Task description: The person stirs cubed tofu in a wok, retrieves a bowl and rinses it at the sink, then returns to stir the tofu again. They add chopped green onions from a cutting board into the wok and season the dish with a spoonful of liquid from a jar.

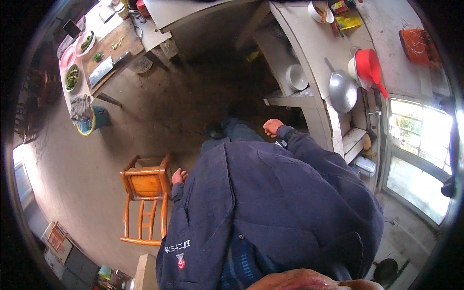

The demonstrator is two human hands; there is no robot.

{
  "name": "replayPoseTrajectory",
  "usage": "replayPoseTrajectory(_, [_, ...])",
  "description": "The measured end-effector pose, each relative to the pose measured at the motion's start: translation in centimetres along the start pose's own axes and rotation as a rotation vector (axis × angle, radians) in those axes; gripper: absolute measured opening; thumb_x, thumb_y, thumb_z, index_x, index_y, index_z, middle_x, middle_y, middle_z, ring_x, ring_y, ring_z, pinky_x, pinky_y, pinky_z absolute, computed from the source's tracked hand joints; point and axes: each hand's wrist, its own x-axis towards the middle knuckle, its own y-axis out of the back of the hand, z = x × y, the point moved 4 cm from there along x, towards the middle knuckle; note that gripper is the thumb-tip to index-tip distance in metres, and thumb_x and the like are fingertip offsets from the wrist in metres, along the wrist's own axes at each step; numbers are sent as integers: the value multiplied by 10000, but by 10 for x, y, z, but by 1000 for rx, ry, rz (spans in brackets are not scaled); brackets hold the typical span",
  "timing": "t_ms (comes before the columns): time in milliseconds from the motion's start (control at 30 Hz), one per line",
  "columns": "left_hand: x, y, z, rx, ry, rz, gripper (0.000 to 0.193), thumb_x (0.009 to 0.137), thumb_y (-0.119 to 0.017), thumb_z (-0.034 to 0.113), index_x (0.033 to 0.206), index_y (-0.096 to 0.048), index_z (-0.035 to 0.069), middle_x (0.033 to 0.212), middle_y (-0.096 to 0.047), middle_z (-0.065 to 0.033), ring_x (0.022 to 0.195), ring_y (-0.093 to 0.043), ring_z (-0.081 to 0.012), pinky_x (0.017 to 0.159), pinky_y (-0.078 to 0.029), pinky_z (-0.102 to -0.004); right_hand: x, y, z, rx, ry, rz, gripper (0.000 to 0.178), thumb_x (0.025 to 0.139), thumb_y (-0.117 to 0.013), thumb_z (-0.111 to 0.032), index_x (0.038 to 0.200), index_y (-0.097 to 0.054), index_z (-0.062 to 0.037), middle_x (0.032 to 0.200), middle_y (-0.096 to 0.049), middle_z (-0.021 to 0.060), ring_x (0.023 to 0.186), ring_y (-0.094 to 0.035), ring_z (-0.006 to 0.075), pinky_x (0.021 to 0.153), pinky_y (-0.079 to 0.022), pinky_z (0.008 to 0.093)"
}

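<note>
My left hand (179,176) hangs at my side with its fingers curled in, and nothing shows in it. It is nearest to a wooden chair (146,184) with a square seat. My right hand (273,127) is held forward of my body, closed like a fist, with no object visible in it. The dark sleeves reach both wrists. Neither hand touches any furniture. A white bowl (297,77) sits on a shelf under the counter (309,36), beyond my right hand.
At the far left a table holds a cutting board (123,36), a cleaver (101,73), chopped greens (98,56) and a dish of greens (72,78). A blue bucket (100,119) stands below. On the right are a metal wok (343,91), a red plastic scoop (368,66) and a window (419,133).
</note>
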Motion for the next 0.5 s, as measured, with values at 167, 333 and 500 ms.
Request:
replayPoseTrajectory(167, [0, -16, 7, -20, -4, 13, 195, 916, -493, 264, 760, -429, 166, 620, -404, 19, 465, -351, -132, 405, -259, -304, 7, 31, -24, 163, 33, -8, 147, 883, -564, -208, 904, -609, -69, 764, -628, 59, 602, -597, 148, 479, -491, 294])
replayPoseTrajectory(333, [6, -27, 8, -57, 8, 55, 216, 917, -488, 257, 736, -411, 169, 610, -384, 24, 460, -332, -126, 401, -250, -302, 38, 100, -84, 597, 159, 12, 205, 902, -584, -293, 921, -581, -88, 792, -639, 62, 680, -624, 172, 587, -524, 314])
replayPoseTrajectory(500, [20, -32, 9, -180, 96, -100, 218, 905, -492, 237, 722, -403, 159, 608, -398, 7, 480, -363, -123, 419, -278, -294, 97, 183, -174, 917, 300, 67, 212, 907, -580, -294, 869, -572, -86, 793, -619, 72, 712, -606, 204, 609, -506, 336])
